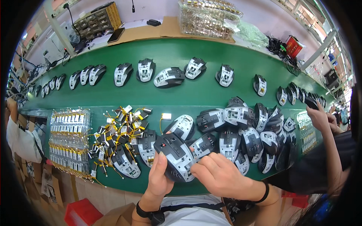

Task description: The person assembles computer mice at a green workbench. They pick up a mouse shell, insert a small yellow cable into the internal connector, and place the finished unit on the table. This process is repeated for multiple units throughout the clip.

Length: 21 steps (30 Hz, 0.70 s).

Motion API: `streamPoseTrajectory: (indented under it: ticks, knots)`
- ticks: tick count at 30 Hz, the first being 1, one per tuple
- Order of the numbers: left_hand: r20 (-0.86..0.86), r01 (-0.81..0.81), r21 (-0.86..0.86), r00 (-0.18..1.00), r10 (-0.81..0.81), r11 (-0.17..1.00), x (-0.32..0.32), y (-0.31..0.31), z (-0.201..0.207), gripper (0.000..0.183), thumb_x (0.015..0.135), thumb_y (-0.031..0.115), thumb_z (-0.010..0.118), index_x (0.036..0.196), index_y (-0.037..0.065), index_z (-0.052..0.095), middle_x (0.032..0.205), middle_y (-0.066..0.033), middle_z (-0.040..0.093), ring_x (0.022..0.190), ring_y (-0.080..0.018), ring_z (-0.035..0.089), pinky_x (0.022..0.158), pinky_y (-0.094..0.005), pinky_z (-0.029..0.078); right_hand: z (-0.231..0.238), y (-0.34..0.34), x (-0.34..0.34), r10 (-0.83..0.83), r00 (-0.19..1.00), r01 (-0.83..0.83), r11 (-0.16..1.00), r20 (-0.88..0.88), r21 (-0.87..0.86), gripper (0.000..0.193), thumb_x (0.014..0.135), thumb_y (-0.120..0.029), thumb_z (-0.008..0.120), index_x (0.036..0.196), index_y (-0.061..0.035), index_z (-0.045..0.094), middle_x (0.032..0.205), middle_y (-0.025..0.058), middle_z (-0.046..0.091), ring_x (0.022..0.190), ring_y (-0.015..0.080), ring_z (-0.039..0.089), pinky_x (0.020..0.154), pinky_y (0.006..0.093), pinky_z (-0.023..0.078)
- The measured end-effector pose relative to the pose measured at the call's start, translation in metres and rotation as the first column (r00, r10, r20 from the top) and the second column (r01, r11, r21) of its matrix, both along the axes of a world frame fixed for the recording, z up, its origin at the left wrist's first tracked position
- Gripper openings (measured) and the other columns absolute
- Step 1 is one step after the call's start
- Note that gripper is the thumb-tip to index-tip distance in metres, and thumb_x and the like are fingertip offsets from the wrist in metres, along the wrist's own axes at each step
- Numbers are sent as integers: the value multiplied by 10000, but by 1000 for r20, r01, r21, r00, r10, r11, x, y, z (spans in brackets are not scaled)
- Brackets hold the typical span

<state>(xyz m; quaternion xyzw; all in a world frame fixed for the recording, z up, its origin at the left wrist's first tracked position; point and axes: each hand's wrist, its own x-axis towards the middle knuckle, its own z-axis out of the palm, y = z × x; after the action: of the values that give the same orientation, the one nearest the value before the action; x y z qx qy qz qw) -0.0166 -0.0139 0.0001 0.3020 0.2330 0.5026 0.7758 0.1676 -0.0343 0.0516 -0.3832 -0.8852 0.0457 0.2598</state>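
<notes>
One black-and-grey mouse [175, 156] is pinched in our left hand [160, 180] over the counter [169, 100]; our right hand [222, 173] curls its fingers [203, 170] against it, grip hidden.

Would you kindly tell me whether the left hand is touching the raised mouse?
Touching: the head view shows the left hand gripping the raised mouse, thumb against its edge.

No readable text, labels, brands, numbers or signs, any print too small.
</notes>
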Motion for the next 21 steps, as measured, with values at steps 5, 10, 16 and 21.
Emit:
streamPoseTrajectory:
  ticks: [5,10,16,21]
  knots:
    - [-128,-124,-112,986,110,986,8,-4,-1,630,1025,513,299,1462,58,293,1142,-228,621,1049,-282,634,928,-411,495,15,6,-1,72,981,-83,995,178,59,200,723,-131,612,878,-6,596,795,42,478,705,161,492,594,268,389]
    - [-58,-117,-172,992,108,978,8,-3,-5,575,1039,493,282,1397,55,385,1092,-200,641,1005,-272,646,896,-397,512,16,5,-7,89,962,-117,989,260,95,209,708,-133,625,874,-9,596,785,29,472,697,150,479,582,254,380]
    - [-72,-168,-262,985,154,950,16,-3,-1,541,1046,471,283,1345,51,444,1092,-190,649,990,-262,656,880,-394,523,5,7,0,97,994,-97,995,55,-17,191,714,-107,654,867,-2,612,782,59,489,666,182,493,573,287,414]
    - [-18,-136,-223,991,135,965,14,-2,0,558,1040,495,270,1314,56,479,1088,-193,649,959,-274,665,837,-399,544,2,-2,-2,11,983,-36,991,-182,-132,187,679,-10,701,851,-5,625,740,65,502,636,214,534,566,316,459]
